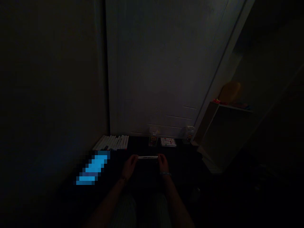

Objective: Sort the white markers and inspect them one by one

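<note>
A white marker [148, 157] with dark print is held level above the dark table, between my two hands. My left hand [130, 165] pinches its left end, and my right hand [163, 162] grips the right end. Dim light hides the finer detail of the fingers. Beyond my left hand, several white markers [115, 142] lie side by side in a row at the table's back left. Past my right hand sits a small pile of white, marker-like sticks [168, 142].
A clear packet [153, 139] with a dark label stands near the wall, and another clear packet [189, 134] is farther right. At left lies a bright blue pixelated screen [93, 167]. A shelf unit [211, 118] rises beyond the table [185, 167] on the right.
</note>
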A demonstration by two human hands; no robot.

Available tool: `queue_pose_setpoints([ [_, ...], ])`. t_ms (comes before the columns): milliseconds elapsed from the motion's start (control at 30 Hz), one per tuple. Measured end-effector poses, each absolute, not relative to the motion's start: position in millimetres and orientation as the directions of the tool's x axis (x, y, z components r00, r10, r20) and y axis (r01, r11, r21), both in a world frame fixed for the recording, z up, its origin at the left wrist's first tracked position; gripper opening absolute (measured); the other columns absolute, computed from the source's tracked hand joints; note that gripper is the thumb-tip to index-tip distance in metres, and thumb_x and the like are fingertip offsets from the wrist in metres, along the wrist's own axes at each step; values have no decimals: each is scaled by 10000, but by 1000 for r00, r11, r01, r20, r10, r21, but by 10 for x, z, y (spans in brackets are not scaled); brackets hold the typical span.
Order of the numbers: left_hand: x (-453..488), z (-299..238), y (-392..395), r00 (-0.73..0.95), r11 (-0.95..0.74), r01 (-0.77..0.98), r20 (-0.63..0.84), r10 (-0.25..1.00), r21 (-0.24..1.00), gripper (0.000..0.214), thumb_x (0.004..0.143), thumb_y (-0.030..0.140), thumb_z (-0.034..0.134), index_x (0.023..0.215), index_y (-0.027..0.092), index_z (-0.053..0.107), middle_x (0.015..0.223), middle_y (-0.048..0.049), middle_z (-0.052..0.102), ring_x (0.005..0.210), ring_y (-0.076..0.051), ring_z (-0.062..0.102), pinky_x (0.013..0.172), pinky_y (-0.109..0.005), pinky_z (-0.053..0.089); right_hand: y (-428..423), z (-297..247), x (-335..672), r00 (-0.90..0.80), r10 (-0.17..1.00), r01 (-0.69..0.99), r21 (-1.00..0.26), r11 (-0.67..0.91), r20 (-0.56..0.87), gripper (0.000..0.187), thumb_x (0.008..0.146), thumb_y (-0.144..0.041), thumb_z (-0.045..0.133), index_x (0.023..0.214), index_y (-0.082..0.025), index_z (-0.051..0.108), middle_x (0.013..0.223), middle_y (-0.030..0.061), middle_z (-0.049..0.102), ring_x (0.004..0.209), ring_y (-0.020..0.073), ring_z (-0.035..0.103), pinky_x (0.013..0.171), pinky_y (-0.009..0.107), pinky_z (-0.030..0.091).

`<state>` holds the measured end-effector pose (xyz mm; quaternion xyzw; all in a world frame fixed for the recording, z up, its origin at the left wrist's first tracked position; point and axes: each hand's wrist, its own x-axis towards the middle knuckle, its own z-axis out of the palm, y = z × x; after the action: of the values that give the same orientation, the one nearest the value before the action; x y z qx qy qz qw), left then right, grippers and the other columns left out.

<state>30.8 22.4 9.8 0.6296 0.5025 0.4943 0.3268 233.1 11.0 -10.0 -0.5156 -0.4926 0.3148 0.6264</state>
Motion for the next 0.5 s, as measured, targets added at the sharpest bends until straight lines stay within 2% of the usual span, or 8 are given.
queue_pose_setpoints([
  [133, 300, 94, 219, -5, -278, 336, 297, 955, 900, 357, 755, 481, 399, 895, 201, 572, 776, -9, 626, 767, -177, 574, 733, -286, 441, 103, -79, 2322, 322, 903, 121, -958, 260, 286, 292, 736, -445, 488, 845, -194, 589, 692, -5, 570, 585, 116, 499, 532, 210, 387],
  [267, 306, 96, 240, 30, -295, 353, 304, 952, 888, 342, 766, 450, 395, 915, 198, 573, 797, -16, 626, 785, -179, 573, 740, -296, 444, 108, -96, 2329, 330, 899, 129, -957, 259, 288, 296, 739, -453, 480, 849, -196, 578, 673, -16, 565, 577, 113, 498, 528, 209, 386],
  [367, 370, 220, 131, -36, -346, 379, 387, 922, 858, 320, 766, 414, 419, 950, 197, 565, 954, -45, 608, 932, -202, 546, 851, -343, 410, 141, -140, 2344, 345, 891, 126, -955, 269, 296, 297, 749, -459, 465, 836, -192, 561, 665, -21, 555, 576, 105, 497, 540, 204, 392],
  [433, 440, 342, -80, -130, -379, 417, 467, 875, 826, 328, 761, 395, 450, 1006, 199, 548, 1095, -65, 550, 1054, -226, 481, 929, -386, 357, 169, -172, 2353, 354, 892, 112, -959, 259, 282, 303, 752, -468, 455, 838, -194, 550, 633, -29, 541, 546, 99, 489, 524, 200, 390],
  [500, 510, 427, -389, -193, -383, 389, 481, 855, 838, 360, 774, 384, 459, 1098, 233, 500, 1215, -58, 466, 1121, -233, 429, 945, -393, 350, 188, -194, 2359, 358, 894, 96, -964, 250, 267, 307, 753, -474, 451, 845, -195, 541, 616, -35, 531, 521, 96, 480, 505, 197, 387],
])
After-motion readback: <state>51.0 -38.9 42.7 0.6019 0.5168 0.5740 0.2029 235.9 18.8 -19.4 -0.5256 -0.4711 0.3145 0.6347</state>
